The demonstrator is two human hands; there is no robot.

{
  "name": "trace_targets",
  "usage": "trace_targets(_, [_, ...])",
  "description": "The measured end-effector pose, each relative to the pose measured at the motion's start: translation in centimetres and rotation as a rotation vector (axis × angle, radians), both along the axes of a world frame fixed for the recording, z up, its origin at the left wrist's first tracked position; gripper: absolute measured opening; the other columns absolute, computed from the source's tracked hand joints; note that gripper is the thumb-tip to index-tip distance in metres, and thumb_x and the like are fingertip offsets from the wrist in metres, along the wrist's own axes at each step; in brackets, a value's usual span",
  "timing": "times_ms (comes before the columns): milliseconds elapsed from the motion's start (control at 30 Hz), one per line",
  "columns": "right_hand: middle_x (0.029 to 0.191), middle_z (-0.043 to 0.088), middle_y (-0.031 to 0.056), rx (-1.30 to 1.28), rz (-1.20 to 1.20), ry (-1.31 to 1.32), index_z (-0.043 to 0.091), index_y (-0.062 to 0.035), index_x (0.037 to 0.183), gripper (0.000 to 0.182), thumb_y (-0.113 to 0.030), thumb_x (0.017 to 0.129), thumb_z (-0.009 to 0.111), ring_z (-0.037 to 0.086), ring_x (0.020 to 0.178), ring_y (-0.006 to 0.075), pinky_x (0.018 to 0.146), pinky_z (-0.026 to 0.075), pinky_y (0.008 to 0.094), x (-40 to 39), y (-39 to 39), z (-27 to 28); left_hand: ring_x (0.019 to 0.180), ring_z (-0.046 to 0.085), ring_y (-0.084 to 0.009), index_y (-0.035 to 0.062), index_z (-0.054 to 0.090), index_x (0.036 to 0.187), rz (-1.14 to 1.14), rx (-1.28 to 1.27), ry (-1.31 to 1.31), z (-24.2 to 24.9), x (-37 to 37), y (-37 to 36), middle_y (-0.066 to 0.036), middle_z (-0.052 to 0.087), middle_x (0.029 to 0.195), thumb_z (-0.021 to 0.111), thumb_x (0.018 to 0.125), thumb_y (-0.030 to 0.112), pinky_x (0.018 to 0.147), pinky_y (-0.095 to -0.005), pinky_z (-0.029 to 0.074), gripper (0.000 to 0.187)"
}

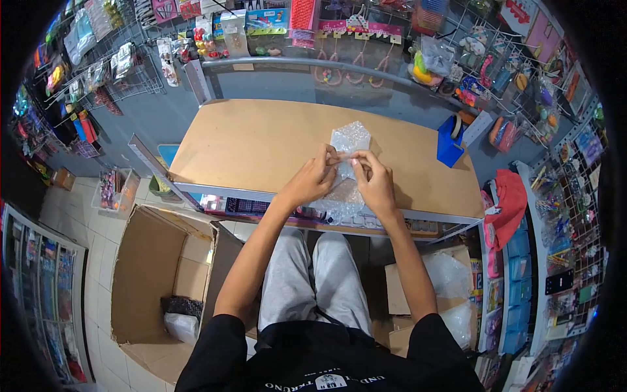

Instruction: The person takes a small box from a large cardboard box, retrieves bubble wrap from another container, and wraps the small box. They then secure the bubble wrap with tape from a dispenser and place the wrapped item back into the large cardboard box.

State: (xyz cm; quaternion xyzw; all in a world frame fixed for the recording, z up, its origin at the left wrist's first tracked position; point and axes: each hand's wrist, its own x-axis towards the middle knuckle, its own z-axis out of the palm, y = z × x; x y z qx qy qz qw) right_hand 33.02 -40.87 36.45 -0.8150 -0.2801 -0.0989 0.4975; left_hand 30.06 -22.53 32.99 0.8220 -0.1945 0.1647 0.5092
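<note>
A sheet of bubble wrap lies on the wooden tabletop, and its near end hangs over the front edge. Above it, my left hand and my right hand meet with fingertips pinched. Between them stretches a short, see-through strip that looks like clear tape. A flat, pale shape shows within the bubble wrap, but I cannot make out what it is. To the right on the same table stands a blue tape dispenser with a roll in it.
A large open cardboard box stands at my left, with a wrapped bundle inside. More bubble wrap sits in a carton by my right leg. Racks of hanging goods line the wall. A red cloth hangs right of the table.
</note>
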Motion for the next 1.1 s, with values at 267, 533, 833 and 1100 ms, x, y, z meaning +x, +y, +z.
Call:
trace_targets(267, [0.109,0.069,0.0175,-0.084,0.103,-0.137,0.059,0.0001,0.115,0.019,-0.004,0.098,0.051,0.066,0.107,0.033,0.092,0.049,0.0396,0.0,-0.7,-1.3,0.129,0.052,-0.0392,0.0012,0.048,0.133,-0.106,-0.079,-0.087,0.5,0.5,0.2,-0.021,0.053,0.14,0.045,0.087,-0.013,0.108,-0.042,0.043,0.048])
trace_targets(533, [0.116,0.066,0.0182,-0.063,0.159,-0.15,0.053,0.0001,0.123,0.025,-0.002,0.098,0.05,0.063,0.113,0.032,0.1,0.045,0.0418,-0.2,-1.3,-1.6,0.123,0.057,-0.0404,-0.0026,0.062,0.123,-0.214,0.257,-0.144,2.6,1.8,2.4,-0.021,0.061,0.133,0.051,0.077,-0.011,0.108,-0.0447,0.044,0.048])
trace_targets(833, [0.112,0.064,0.0159,-0.048,0.048,-0.319,0.063,-0.0014,0.105,0.016,0.001,0.093,0.053,0.061,0.107,0.0335,0.097,0.046,0.0403,-2.0,-5.6,-1.5,0.127,0.054,-0.0392,-0.0063,0.062,0.122,-0.333,0.409,-0.132,3.5,2.6,3.8,-0.023,0.057,0.137,0.048,0.067,-0.01,0.111,-0.042,0.043,0.057])
trace_targets(1100, [0.117,0.065,0.0131,-0.34,0.115,-0.443,0.063,-0.0045,0.12,0.032,-0.007,0.088,0.062,0.06,0.112,0.032,0.098,0.043,0.0419,-3.0,-6.4,-3.1,0.13,0.052,-0.0393,-0.003,0.058,0.131,-0.368,0.464,-0.079,3.2,2.7,4.1,-0.021,0.053,0.143,0.051,0.071,-0.005,0.113,-0.0425,0.042,0.061])
